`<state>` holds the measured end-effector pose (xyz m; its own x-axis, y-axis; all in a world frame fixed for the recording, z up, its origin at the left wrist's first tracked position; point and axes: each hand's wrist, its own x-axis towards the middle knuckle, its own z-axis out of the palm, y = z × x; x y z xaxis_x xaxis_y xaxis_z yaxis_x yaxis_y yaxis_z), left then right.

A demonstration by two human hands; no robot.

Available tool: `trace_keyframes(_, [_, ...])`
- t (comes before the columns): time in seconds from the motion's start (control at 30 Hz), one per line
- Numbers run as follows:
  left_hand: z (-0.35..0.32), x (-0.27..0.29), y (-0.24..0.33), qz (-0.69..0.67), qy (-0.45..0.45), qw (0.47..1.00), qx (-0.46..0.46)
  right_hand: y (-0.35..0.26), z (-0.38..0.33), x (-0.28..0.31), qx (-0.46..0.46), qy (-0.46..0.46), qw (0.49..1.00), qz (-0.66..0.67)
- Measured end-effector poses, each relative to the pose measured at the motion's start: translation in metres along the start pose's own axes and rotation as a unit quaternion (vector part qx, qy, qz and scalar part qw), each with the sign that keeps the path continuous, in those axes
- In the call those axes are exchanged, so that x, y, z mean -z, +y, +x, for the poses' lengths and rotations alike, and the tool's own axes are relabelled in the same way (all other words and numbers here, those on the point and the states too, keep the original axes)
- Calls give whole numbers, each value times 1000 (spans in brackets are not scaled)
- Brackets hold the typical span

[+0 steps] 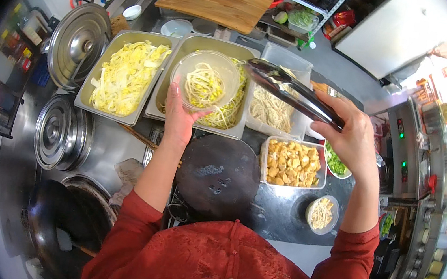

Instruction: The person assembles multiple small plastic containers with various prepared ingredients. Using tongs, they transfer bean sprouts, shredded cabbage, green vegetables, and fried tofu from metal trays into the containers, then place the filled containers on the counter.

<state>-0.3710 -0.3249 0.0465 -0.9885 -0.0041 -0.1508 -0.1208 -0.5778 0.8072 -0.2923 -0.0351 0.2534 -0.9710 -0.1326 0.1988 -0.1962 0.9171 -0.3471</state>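
My left hand (179,119) grips a round clear plastic bowl (223,70) from below and its near side. Bean sprouts (204,85) lie in the bowl. It is held over a steel pan (155,108) of more bean sprouts. In my right hand (348,125) is a pair of black-handled metal tongs (298,96), their tips pointing left beside the bowl's right rim. Whether the tips hold anything I cannot tell. Below the tongs stands a clear tub of pale shredded strips (271,111). Left of the bowl, a second steel pan holds shredded yellow cabbage (127,74).
A clear box of browned cubes (293,163) and a small bowl of pale strips (322,214) stand nearer me. Chopped greens (336,158) sit under my right wrist. A round black board (218,176) lies in front. Lidded pots (59,130) and a wok (60,225) are at left.
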Motion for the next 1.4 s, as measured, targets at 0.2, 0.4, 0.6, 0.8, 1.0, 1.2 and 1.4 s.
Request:
trace_keyframes(0.2, [-3, -21, -22, -25, 20, 999, 27, 74, -67, 42, -104, 42, 992, 53])
trace_keyframes(0.4, [-41, -74, -57, 62, 32, 996, -51, 90, -114, 47, -53, -42, 996, 55])
trace_keyframes(0.6, [-76, -125, -88, 128, -112, 985, -23, 107, -110, 38, 67, -41, 997, 2])
trace_keyframes(0.8, [-93, -156, -113, 95, -195, 958, 189, 130, -88, 58, 131, -123, 942, -283])
trace_keyframes(1.0, [-103, -177, -138, 174, -224, 947, 148, 148, -121, 97, 149, -93, 933, -314])
trace_keyframes(1.2, [-98, -193, -155, 146, -256, 930, 221, 164, -132, 71, 209, -109, 941, -243])
trace_keyframes(1.4, [-106, -196, -169, 126, -244, 943, 187, 183, -145, 82, 75, -96, 951, -286])
